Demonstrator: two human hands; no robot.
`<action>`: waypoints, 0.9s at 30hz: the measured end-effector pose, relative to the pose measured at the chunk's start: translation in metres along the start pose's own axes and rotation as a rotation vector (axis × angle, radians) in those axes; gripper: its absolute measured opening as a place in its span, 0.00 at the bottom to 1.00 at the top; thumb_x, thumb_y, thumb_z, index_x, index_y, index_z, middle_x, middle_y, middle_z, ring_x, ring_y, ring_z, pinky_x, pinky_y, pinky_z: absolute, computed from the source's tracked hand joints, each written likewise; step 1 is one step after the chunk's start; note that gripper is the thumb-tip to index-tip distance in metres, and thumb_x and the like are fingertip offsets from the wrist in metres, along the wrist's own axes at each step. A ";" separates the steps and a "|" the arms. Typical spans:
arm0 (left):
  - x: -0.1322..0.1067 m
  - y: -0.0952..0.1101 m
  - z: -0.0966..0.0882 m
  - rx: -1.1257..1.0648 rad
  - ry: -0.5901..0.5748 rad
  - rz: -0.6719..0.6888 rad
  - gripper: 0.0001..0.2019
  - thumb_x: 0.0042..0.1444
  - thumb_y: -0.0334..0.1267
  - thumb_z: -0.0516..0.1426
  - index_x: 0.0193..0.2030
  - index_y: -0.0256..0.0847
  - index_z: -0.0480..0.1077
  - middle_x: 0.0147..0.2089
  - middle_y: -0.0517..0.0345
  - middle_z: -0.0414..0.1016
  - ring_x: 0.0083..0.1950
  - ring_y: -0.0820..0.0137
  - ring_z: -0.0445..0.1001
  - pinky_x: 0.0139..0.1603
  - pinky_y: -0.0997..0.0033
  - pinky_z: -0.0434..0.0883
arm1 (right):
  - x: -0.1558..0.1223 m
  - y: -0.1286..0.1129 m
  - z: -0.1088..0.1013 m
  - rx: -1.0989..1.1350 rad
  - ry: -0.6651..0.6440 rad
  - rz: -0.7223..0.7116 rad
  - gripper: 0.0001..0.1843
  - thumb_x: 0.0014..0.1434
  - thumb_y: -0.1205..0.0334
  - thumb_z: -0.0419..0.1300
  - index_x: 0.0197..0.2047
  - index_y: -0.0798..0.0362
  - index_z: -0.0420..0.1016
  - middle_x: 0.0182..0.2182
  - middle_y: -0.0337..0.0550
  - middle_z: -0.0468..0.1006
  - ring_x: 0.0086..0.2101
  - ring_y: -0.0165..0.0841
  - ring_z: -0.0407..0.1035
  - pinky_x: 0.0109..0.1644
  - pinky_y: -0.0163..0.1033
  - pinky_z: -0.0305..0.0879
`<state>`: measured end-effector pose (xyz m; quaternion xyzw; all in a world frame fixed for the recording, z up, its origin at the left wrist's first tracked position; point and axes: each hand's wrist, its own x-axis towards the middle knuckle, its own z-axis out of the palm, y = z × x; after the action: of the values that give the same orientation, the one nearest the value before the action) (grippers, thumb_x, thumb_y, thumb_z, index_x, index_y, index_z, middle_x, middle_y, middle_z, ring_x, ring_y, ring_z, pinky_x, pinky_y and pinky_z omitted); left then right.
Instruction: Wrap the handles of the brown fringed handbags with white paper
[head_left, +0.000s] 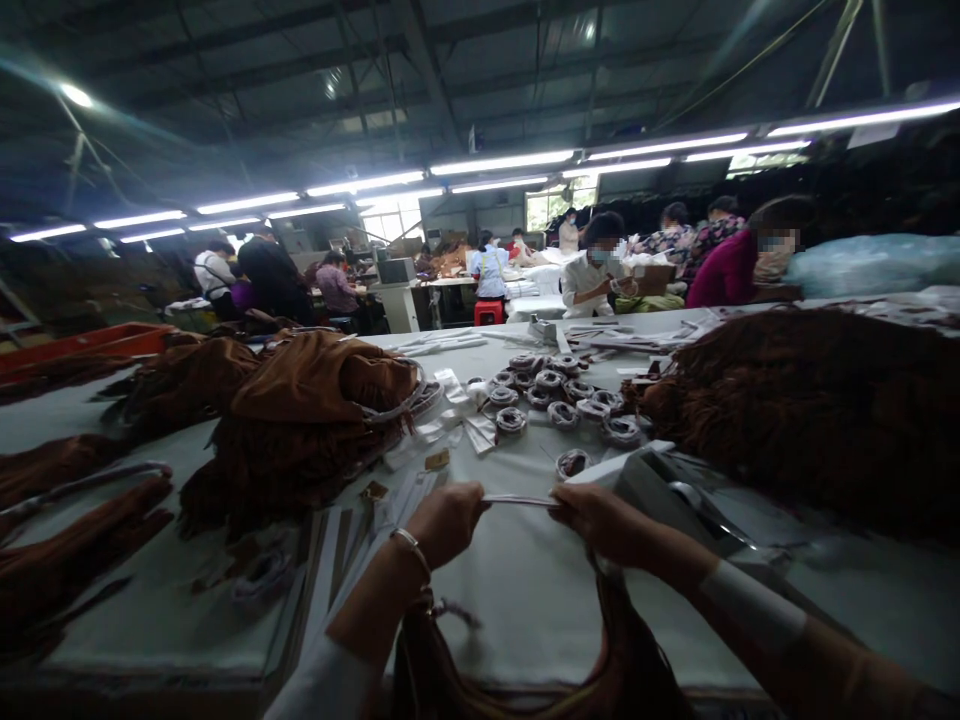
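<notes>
A thin whitish strip [517,499] is stretched level between my two hands above the table. My left hand [450,522], with a bracelet at the wrist, pinches one end. The other end is gripped in the closed fingers of my right hand [600,525]. Below them a brown bag-like piece of cloth [637,650] lies near the front edge, its curved opening towards the table. Its top right corner comes up close under my right hand. A short twisted cord end [457,610] shows by my left wrist.
Several coiled cords [562,414] lie mid-table, one near my right hand. Brown fringed piles stand left [300,390] and right [817,410]. A grey box-shaped device [652,490] sits beside my right hand. Flat strips [330,560] lie left. People [592,270] work beyond the table.
</notes>
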<state>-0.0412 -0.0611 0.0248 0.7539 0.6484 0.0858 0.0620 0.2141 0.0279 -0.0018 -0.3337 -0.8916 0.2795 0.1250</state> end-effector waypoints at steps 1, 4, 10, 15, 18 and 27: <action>-0.001 -0.010 0.006 -0.045 0.007 -0.034 0.12 0.70 0.39 0.49 0.36 0.40 0.67 0.34 0.51 0.76 0.34 0.65 0.74 0.33 0.69 0.61 | 0.004 0.012 -0.001 0.174 -0.055 -0.005 0.15 0.66 0.53 0.55 0.41 0.55 0.76 0.32 0.47 0.80 0.32 0.35 0.73 0.34 0.36 0.64; -0.006 -0.032 0.022 -0.152 0.021 -0.124 0.13 0.70 0.38 0.47 0.34 0.41 0.65 0.32 0.52 0.75 0.32 0.66 0.71 0.33 0.69 0.59 | 0.031 0.051 -0.004 0.506 -0.005 0.076 0.26 0.64 0.44 0.55 0.53 0.55 0.76 0.42 0.51 0.82 0.38 0.37 0.76 0.39 0.39 0.71; -0.005 -0.034 0.037 -0.278 -0.006 -0.116 0.12 0.69 0.38 0.48 0.33 0.42 0.63 0.33 0.54 0.75 0.32 0.67 0.71 0.33 0.70 0.58 | 0.125 0.095 0.005 0.243 0.194 0.279 0.26 0.61 0.57 0.59 0.61 0.57 0.72 0.47 0.56 0.80 0.42 0.41 0.76 0.45 0.43 0.72; -0.008 -0.029 0.028 -0.322 -0.008 -0.074 0.12 0.68 0.42 0.50 0.33 0.42 0.64 0.35 0.54 0.76 0.34 0.67 0.73 0.33 0.69 0.59 | 0.189 0.088 0.030 -0.036 0.184 0.358 0.31 0.56 0.64 0.64 0.63 0.57 0.70 0.56 0.61 0.73 0.56 0.47 0.68 0.59 0.48 0.62; -0.009 -0.025 0.020 -0.318 -0.013 -0.055 0.08 0.65 0.42 0.54 0.36 0.43 0.67 0.37 0.53 0.77 0.36 0.66 0.74 0.35 0.69 0.61 | 0.215 0.082 0.041 -0.123 0.181 0.425 0.31 0.55 0.66 0.64 0.63 0.54 0.70 0.60 0.63 0.67 0.59 0.51 0.63 0.60 0.52 0.60; 0.000 -0.005 0.011 -0.399 0.016 0.124 0.17 0.65 0.54 0.53 0.45 0.41 0.71 0.41 0.48 0.78 0.38 0.61 0.76 0.37 0.67 0.67 | 0.194 0.074 0.031 0.075 0.196 0.321 0.09 0.53 0.59 0.65 0.35 0.56 0.77 0.36 0.48 0.75 0.41 0.41 0.70 0.44 0.41 0.64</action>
<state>-0.0439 -0.0604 0.0128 0.7645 0.5714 0.2220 0.1995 0.0956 0.1905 -0.0627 -0.4923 -0.7995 0.2950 0.1774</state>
